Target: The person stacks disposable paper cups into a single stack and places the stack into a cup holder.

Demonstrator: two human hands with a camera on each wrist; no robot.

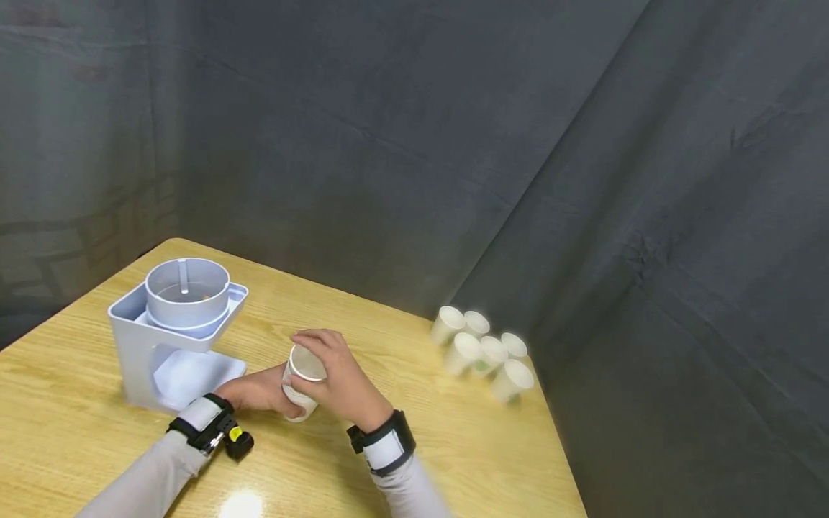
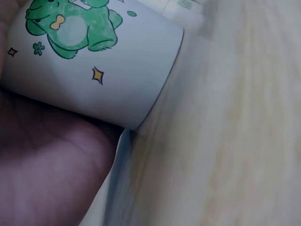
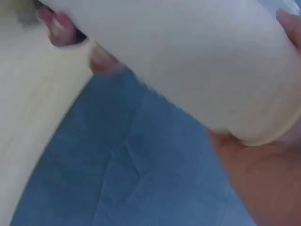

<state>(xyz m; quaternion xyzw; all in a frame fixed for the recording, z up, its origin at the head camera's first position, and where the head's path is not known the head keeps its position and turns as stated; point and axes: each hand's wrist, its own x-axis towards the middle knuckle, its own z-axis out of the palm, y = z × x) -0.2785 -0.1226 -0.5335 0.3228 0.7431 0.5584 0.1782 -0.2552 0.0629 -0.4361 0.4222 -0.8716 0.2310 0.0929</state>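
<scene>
A white paper cup (image 1: 306, 365) stands between my two hands, slightly tilted, its open mouth upward. My left hand (image 1: 259, 392) grips it low around the side, and my right hand (image 1: 343, 378) holds it near the rim with thumb and fingers. In the left wrist view the cup (image 2: 136, 61) shows a green cartoon bear and small yellow stars, with my left palm (image 2: 51, 160) beside it. The right wrist view has the cup's plain white side (image 3: 178, 61) across its upper part.
Left of the hands stands a pale plastic device (image 1: 136, 352) with a round tub (image 1: 188, 311) on top and a flat base (image 1: 223, 368). Several white cups (image 1: 447, 327) stand at the table's right end. A dark grey cloth (image 1: 388, 144) hangs behind the wooden table (image 1: 65, 388).
</scene>
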